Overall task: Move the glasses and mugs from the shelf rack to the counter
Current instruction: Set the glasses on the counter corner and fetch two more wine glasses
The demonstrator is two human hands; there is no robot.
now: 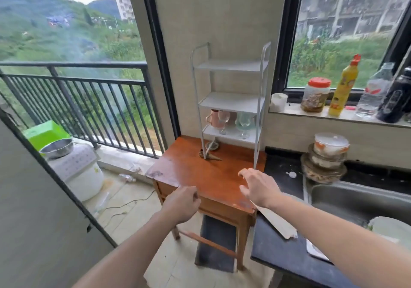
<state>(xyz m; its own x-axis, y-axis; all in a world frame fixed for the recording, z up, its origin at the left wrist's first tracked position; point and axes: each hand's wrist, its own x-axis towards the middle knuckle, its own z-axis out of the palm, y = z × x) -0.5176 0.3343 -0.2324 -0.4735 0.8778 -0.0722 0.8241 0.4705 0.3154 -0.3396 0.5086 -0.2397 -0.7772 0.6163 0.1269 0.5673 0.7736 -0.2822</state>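
Note:
A white three-tier shelf rack (231,66) stands on a small brown wooden table (191,172) against the wall. Its lowest shelf holds a pink mug (214,118), a clear stemmed glass (223,120), a second stemmed glass (244,124) and a pale green mug (252,122) behind it. The two upper shelves hold nothing. My left hand (181,203) hovers at the table's front edge with fingers curled, holding nothing. Over the table's right front part my right hand (255,186) is spread, fingers apart. The dark counter (282,250) runs to the right.
A steel sink (355,201) sits in the counter, with stacked lidded bowls (327,161) behind it. Bottles and a jar (314,97) line the window ledge. A small dish and wedge (211,152) lie under the rack. A balcony railing (89,100) and white appliance (82,176) are left.

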